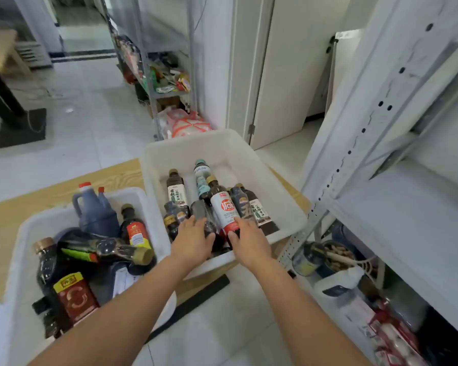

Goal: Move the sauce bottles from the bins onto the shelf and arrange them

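- Sauce bottles: two lots. One lies loose in the near bin (32,223) at 8 o'clock of frame; the other is in the far bin (222,143) at centre, approx 12 o'clock from the hands. None on the shelf (413,223) yet, which runs along 3 o'clock.
- Handling (judged): dark liquid fills most, so prob. weighty for their size. Bodies look rigid and glossy, either glass or hard plastic, can't tell which, so treat as breakable and slick.
- Where to hold: round the labelled mid-body, where paper gives some friction. Not by neck or cap, as the weight would swing.
- Right hand (250,240): palm down, forearm reaching in from 5 o'clock. Thumb and fingers are wrapped round the lower end of the red-white bottle (224,210), which lies w/ its cap pointing to 12.
- Left hand (192,240): palm down, arm in from 7 o'clock. It grasps the dark bottle (200,210), fingers one side, thumb the other; firmness of the hold is unclear.
- Both wrists are roughly straight, w/ the hands just beside each other over the bin's near end.
- Big red-capped jugs (95,210) in the near bin prob. need a handle grip.
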